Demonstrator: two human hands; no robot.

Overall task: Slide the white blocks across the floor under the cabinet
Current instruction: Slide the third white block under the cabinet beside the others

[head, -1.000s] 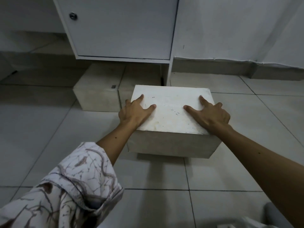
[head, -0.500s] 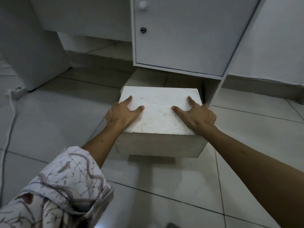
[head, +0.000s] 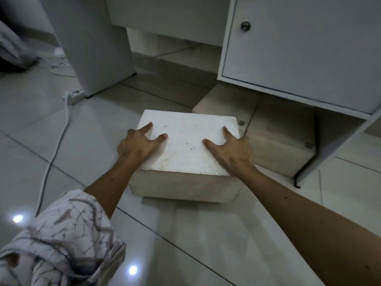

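Compared with the earlier frames, the white block (head: pixel 186 148) is seen further to the left of the cabinet (head: pixel 299 50), now lying mostly clear of its left edge, with both hands kept in the same hold on its top. The tiled floor (head: pixel 185 234) is glossy and smooth, with dark grout lines, a surface judged to favour sliding. The cabinet is a flat white panelled unit with a small round metal knob (head: pixel 245 25), raised so that a gap is left beneath it. Two further blocks (head: pixel 274 141) are already lodged side by side in that gap, just beyond and to the right of the held block; they appear matte and stone-like. The held block is a squat rectangular slab, chalky and faintly scuffed, marked "11-2" in small dark figures. The left hand (head: pixel 138 144) and right hand (head: pixel 233 149) are laid on the top near the side edges, thumbs and forefingers spread flat and the outer fingers curled over the sides, a hold judged suited to steering and pushing. A white cable (head: pixel 59 129) is trailed across the floor at left.
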